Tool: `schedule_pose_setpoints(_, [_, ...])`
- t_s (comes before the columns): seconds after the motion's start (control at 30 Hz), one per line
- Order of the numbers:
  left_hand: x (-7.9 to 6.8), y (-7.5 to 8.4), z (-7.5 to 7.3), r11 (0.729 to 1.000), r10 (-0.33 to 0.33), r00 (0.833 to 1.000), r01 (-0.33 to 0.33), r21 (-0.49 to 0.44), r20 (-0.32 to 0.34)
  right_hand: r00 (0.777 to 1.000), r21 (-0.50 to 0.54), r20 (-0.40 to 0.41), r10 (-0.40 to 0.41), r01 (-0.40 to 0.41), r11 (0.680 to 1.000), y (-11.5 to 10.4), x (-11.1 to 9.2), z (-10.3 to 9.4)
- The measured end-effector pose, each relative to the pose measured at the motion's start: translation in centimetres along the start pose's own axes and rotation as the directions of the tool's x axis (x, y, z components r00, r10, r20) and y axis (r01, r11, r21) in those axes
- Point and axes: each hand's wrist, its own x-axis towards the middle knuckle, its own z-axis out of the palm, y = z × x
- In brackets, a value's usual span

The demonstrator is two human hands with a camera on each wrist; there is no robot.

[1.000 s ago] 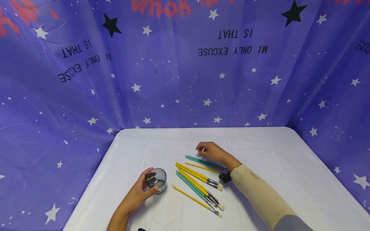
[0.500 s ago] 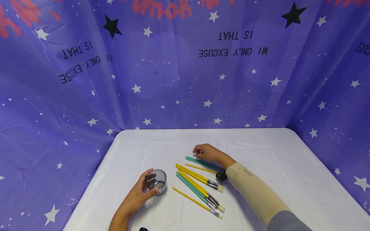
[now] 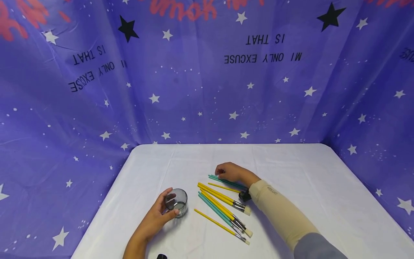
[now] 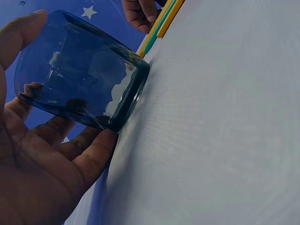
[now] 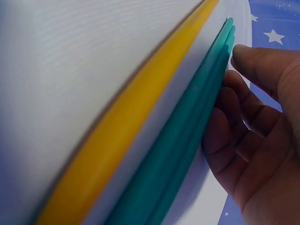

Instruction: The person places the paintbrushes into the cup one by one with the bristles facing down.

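Observation:
My left hand (image 3: 154, 220) holds a smoky, see-through drinking glass (image 3: 176, 202), thumb on the near side and fingers around the far side. In the left wrist view the glass (image 4: 84, 70) stands tilted, its base right at the white tablecloth. My right hand (image 3: 230, 172) is at the handle ends of several teal paintbrushes (image 3: 226, 180). Seen from the right wrist, its fingers curve loosely alongside the teal handles (image 5: 187, 122), and the thumb stands apart from them. A thin yellow paintbrush (image 3: 223, 187) lies next to these. The right forearm hides the teal brushes' bristle ends.
Between the hands lie more yellow paintbrushes (image 3: 220, 196) and teal paintbrushes (image 3: 215, 207), bristles toward the lower right. A single yellow paintbrush (image 3: 215, 222) lies nearest the front. A small black object (image 3: 162, 256) shows at the bottom edge. A purple star-printed curtain (image 3: 200, 90) surrounds the table (image 3: 300, 169).
My right hand has shifted slightly left and down toward the teal handle ends, its fingers drawing in a little. The left hand and the glass have stayed almost in place.

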Motion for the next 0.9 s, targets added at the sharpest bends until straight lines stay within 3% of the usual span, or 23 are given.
schedule_pose_setpoints(0.6, [-0.1,0.1,0.1,0.998,0.029,0.999,-0.028,-0.049,0.025,0.999,-0.058,0.017,0.028,-0.027,0.998,-0.9,0.2,0.1])
schedule_pose_setpoints(0.9, [0.0,0.0,0.2,0.999,0.047,0.999,-0.047,-0.023,0.011,0.998,-0.089,0.012,0.064,-0.063,0.994,-1.5,0.3,-0.1])
